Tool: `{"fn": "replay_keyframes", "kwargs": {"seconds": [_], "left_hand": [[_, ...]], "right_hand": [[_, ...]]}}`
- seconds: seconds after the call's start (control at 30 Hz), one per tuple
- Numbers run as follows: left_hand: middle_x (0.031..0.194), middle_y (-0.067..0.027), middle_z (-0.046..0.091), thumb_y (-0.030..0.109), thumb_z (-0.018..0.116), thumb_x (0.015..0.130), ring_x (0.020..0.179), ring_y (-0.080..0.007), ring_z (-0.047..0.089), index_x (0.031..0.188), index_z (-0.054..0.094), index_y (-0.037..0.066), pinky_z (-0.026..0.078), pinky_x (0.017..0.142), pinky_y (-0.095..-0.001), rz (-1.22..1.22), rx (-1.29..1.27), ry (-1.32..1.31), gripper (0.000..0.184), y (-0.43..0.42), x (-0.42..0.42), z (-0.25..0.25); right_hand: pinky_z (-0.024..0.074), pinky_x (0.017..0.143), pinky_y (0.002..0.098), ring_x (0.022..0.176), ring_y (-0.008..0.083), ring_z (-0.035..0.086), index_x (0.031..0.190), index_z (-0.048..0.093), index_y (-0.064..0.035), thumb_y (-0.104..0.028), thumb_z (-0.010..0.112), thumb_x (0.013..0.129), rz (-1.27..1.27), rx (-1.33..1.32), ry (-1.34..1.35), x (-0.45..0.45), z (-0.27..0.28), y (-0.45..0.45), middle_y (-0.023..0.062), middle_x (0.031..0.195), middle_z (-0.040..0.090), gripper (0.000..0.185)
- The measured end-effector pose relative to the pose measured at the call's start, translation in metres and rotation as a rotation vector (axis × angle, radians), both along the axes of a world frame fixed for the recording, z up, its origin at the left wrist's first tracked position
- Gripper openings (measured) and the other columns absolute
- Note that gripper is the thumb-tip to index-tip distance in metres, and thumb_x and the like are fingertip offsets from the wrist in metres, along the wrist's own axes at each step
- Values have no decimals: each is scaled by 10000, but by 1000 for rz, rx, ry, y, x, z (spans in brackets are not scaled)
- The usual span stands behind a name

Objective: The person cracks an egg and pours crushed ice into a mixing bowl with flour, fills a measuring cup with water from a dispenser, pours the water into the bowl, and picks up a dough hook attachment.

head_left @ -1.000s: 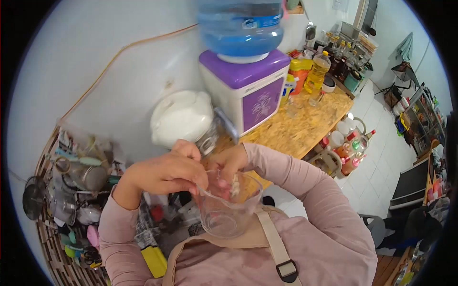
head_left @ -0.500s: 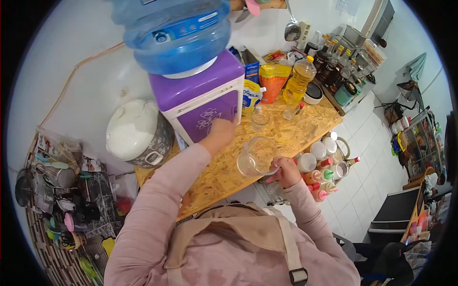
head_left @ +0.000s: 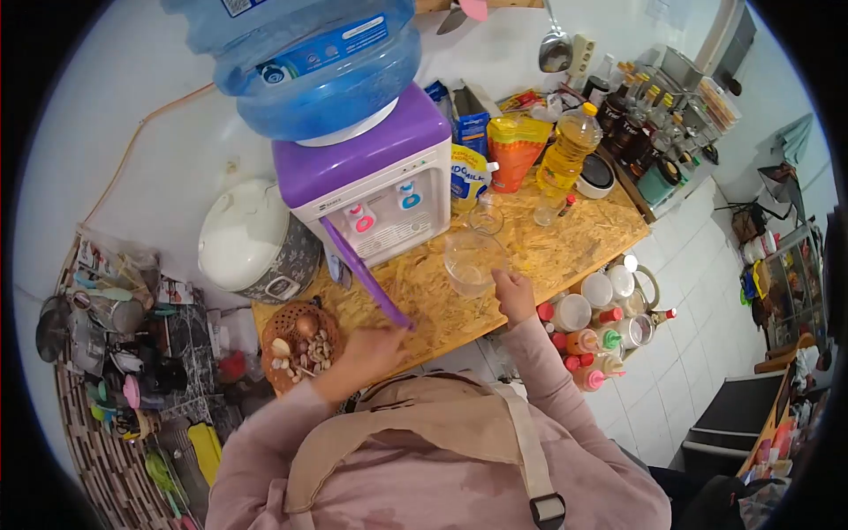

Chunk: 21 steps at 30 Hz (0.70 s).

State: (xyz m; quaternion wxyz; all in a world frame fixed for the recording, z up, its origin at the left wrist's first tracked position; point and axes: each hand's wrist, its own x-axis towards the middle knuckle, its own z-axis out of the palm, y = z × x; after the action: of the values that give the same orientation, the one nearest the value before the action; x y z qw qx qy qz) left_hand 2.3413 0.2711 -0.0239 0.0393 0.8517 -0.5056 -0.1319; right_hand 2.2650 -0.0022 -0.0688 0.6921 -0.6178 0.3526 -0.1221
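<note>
The purple door (head_left: 364,272) of the water dispenser (head_left: 389,199) stands swung open, showing a red and a blue tap. My left hand (head_left: 364,360) is at the door's outer edge, smeared by motion, so its grip is unclear. In my right hand (head_left: 515,296) is the handle of a clear measuring jug (head_left: 468,263), held upright over the wooden tabletop (head_left: 424,300). No contents can be made out in the jug. A big blue water bottle (head_left: 318,66) sits on top of the dispenser.
Left of the dispenser are a white rice cooker (head_left: 247,237) and a basket (head_left: 284,322) of onions and garlic. Behind the jug stand a small glass (head_left: 486,217), an oil bottle (head_left: 570,150) and an orange pouch (head_left: 515,150). Several sauce bottles (head_left: 583,343) stand below the table's right edge.
My left hand has moved from the closed door's right side down and left, and the door has swung open. The jug remains in my right hand. Earlier, both hands were at the jug.
</note>
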Motion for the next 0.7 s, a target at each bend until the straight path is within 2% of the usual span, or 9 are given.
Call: {"fn": "replay_keyframes", "kwargs": {"seconds": [0.07, 0.13, 0.3, 0.4, 0.5, 0.6, 0.7], "left_hand": [[757, -132, 633, 399, 610, 795, 670, -328, 622, 1062, 557, 109, 486, 569, -442, 122, -41, -37, 398, 37, -14, -5], [727, -136, 631, 425, 612, 795, 656, -326, 624, 1019, 590, 107, 488, 565, -437, 245, -59, -38, 390, 57, -19, -5], [721, -140, 640, 483, 600, 797, 692, -320, 637, 956, 635, 102, 502, 599, -424, 489, 1, 6, 414, 61, -24, 10], [690, -140, 619, 475, 612, 799, 633, -329, 620, 820, 614, 77, 494, 545, -425, 487, -179, -70, 399, 63, -27, 8], [714, -127, 628, 477, 611, 800, 654, -329, 625, 863, 618, 83, 500, 561, -423, 499, -128, -76, 399, 69, -28, 0], [777, -129, 636, 480, 608, 803, 713, -329, 630, 939, 611, 84, 503, 592, -424, 507, -247, -82, 418, 73, -30, -11], [848, -144, 638, 486, 601, 805, 774, -328, 629, 1002, 595, 78, 503, 635, -425, 559, -142, -1, 453, 72, -31, -2]], "right_hand": [[269, 436, 297, 475, 72, 404, 600, 562, -28, -303, 587, 837, 95, -184, -3, 27, -21, -3, -18, 513, 450, 364], [312, 464, 308, 496, 91, 446, 622, 586, 9, -323, 596, 817, 100, -88, 25, 60, -14, 6, 13, 514, 483, 385], [413, 510, 338, 509, 171, 520, 696, 628, 30, -368, 601, 789, 98, -294, 3, 136, -7, 10, 58, 547, 538, 410], [431, 585, 346, 569, 176, 548, 754, 647, 47, -363, 590, 778, 85, -575, -58, 159, -16, 4, 85, 556, 551, 415], [414, 564, 336, 559, 147, 527, 745, 646, 45, -340, 585, 772, 89, -530, -66, 166, -28, 1, 86, 534, 525, 391], [458, 615, 395, 622, 313, 631, 781, 662, 44, -361, 570, 758, 45, -521, -38, 167, -32, 3, 233, 632, 599, 416], [454, 614, 393, 617, 312, 629, 774, 657, 48, -341, 567, 752, 59, -504, -61, 168, -32, 2, 233, 614, 589, 400]]}}
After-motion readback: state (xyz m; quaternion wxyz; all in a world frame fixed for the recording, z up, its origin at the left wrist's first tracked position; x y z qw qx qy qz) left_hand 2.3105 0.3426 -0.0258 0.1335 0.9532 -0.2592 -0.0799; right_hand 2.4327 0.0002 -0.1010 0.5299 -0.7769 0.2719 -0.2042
